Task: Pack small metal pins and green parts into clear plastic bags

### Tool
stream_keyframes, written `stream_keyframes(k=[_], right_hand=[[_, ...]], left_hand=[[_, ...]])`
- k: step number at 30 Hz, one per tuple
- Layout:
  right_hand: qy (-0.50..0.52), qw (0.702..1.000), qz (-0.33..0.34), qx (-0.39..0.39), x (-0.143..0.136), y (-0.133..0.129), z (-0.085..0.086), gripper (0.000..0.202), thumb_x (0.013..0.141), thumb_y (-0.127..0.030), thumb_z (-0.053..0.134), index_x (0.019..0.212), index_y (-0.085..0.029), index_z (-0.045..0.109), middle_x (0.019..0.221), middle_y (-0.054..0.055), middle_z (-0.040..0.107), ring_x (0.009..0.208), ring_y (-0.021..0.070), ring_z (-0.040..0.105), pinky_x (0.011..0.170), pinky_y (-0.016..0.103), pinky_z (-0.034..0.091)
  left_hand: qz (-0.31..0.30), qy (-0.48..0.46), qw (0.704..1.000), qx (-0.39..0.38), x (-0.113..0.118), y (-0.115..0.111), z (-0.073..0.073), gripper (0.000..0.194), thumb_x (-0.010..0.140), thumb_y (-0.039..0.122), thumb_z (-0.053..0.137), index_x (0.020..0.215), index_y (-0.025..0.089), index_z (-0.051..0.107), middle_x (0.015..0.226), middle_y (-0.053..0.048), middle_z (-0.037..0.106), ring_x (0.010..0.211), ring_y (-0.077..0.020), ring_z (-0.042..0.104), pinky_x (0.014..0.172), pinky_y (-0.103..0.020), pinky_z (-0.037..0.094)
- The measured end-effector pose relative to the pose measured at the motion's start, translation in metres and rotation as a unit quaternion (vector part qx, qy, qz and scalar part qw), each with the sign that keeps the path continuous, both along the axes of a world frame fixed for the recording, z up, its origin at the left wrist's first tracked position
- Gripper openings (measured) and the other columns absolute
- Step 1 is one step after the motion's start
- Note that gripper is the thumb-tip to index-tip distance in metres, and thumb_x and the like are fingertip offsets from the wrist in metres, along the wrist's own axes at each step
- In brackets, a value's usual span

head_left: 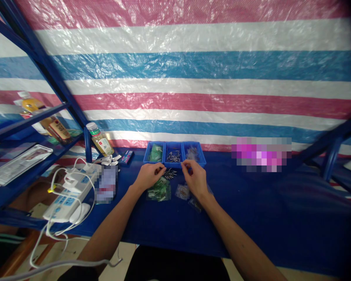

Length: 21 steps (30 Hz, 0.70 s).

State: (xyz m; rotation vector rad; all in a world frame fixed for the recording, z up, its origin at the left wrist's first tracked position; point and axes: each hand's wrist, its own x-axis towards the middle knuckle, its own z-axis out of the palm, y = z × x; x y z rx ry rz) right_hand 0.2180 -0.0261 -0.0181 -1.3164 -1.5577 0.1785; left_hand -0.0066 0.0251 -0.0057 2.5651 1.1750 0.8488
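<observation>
My left hand (150,174) is closed, fingertips together, beside a small pile of dark and silver metal pins (170,173) on the blue table. My right hand (195,177) is closed in a pinch at the front edge of the blue three-part tray (178,165). Whatever either hand holds is too small to make out. The tray's left compartment has green packets (156,152), the middle one more metal pins (173,155), and the right one clear plastic bags (192,153). Below my left hand lie green packets (159,190); clear bags (182,191) lie by my right wrist.
On the left are a white power strip (73,191) with tangled cables, a drink bottle (100,139) and a small dark blue box (126,157). A pixelated pink thing (260,154) lies at the back right. Blue frame posts (88,144) flank the table.
</observation>
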Motion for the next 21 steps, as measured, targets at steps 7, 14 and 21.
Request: stream_keyframes(k=[7,14,21], right_hand=[[0.055,0.998,-0.036,0.002,0.003,0.016,0.003,0.025,0.099,-0.032,0.051,0.11,-0.019,0.07,0.104,0.009,0.075,0.084,0.0208,0.069,0.071,0.031,0.054],[-0.013,0.999,0.021,-0.044,0.017,0.01,0.007,0.028,0.099,-0.034,0.051,0.111,-0.02,0.072,0.104,0.008,0.075,0.081,0.0202,0.068,0.074,0.03,0.052],[-0.225,0.934,0.191,-0.2,0.031,-0.001,0.017,0.03,0.085,-0.051,0.072,0.08,-0.022,0.07,0.07,0.0,0.068,0.066,0.0169,0.061,0.059,0.026,0.036]], left_hand=[[-0.001,0.081,0.996,-0.046,-0.013,0.009,-0.002,0.02,0.096,0.037,0.059,0.091,0.024,0.074,0.062,0.002,0.065,0.056,-0.0135,0.059,0.056,-0.024,0.03],[-0.001,0.107,0.992,-0.067,-0.009,0.004,0.004,0.025,0.098,0.039,0.056,0.097,0.023,0.075,0.065,0.001,0.067,0.054,-0.0126,0.055,0.057,-0.025,0.028],[-0.022,0.095,0.994,-0.053,-0.002,-0.002,0.004,0.023,0.098,0.036,0.057,0.099,0.022,0.075,0.062,0.002,0.065,0.055,-0.0122,0.055,0.058,-0.025,0.029]])
